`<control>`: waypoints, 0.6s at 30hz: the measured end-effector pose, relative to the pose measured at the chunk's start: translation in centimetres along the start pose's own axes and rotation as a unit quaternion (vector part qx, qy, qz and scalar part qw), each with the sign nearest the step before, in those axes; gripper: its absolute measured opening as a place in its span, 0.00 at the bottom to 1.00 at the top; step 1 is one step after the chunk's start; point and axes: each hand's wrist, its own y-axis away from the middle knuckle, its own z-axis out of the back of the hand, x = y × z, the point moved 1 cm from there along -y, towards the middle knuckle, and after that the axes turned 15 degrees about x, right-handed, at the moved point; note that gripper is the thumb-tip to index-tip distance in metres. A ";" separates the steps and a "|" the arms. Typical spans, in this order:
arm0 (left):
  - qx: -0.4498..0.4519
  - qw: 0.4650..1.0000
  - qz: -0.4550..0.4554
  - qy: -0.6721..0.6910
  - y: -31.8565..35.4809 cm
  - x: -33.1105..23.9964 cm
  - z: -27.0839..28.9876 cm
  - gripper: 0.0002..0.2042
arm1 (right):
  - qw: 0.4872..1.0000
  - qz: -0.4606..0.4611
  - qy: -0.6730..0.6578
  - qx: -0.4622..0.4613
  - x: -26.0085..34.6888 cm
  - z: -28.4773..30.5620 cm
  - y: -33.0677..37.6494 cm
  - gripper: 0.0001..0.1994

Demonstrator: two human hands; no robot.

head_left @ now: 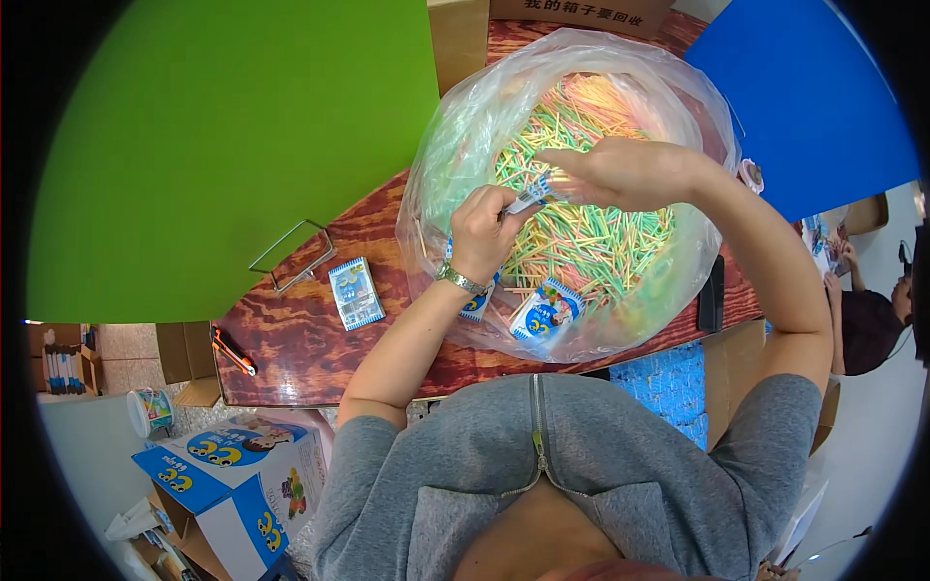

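Left hand (478,228) clamped on a small blue-and-white packet (528,197), held tilted above the pastel sticks (605,242) heaped in a large clear plastic bag (441,160). Right hand (625,174) at the packet's upper end, fingers extended; whether it grips any sticks cannot be told. Another packet (547,310) lies at the heap's near edge; a flat packet (356,293) rests on the red-brown table (300,358), left of the bag.

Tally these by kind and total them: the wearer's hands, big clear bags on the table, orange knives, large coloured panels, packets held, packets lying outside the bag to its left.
Hands: 2 (left hand, right hand)
Bag: 1
Knife: 1
Panels: 2 (green panel, blue panel)
Held packet: 1
Packet at left: 1
Total: 8
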 end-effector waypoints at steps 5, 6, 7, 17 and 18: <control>0.023 0.999 -0.036 -0.002 0.4 -0.1 0.3 0.11 | 0.993 0.018 0.101 0.050 0.6 0.6 -1.2 0.36; 0.023 0.999 -0.034 -0.002 0.6 -0.2 0.4 0.11 | 0.993 0.018 0.101 0.051 0.9 0.7 -1.3 0.36; 0.042 0.999 -0.014 0.012 0.8 -0.4 0.6 0.11 | 0.994 0.031 0.100 0.013 1.2 1.1 -1.2 0.37; 0.106 0.900 0.116 0.407 3.5 0.8 0.4 0.12 | 0.954 0.115 0.056 -0.270 0.9 -4.8 -3.8 0.23; 0.107 0.897 0.129 0.408 4.7 1.3 0.9 0.12 | 0.956 0.118 0.044 -0.264 1.3 -6.1 -3.8 0.23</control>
